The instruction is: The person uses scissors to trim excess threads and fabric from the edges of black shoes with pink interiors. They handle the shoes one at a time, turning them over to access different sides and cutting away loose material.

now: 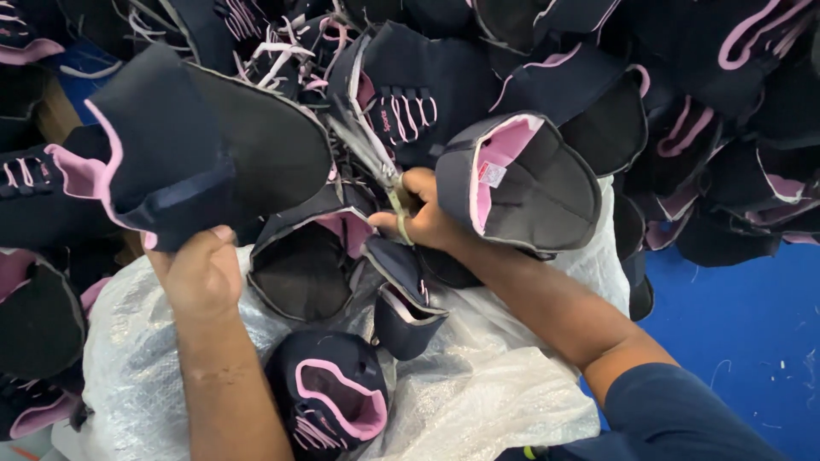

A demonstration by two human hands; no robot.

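My left hand (198, 275) grips a navy shoe upper (192, 145) with pink lining, holding it up by its heel end, sole opening toward me. My right hand (423, 218) holds a pair of metal scissors (371, 149) whose blades point up and left toward the raised upper. Beside my right hand lies another navy upper with pink lining (521, 179). Whether the blades touch the held upper cannot be made out.
A big heap of navy and pink shoe uppers (683, 102) fills the back and sides. Clear plastic sheeting (478, 384) lies under my arms with more uppers (329, 388) on it. Blue surface (743, 324) shows at right.
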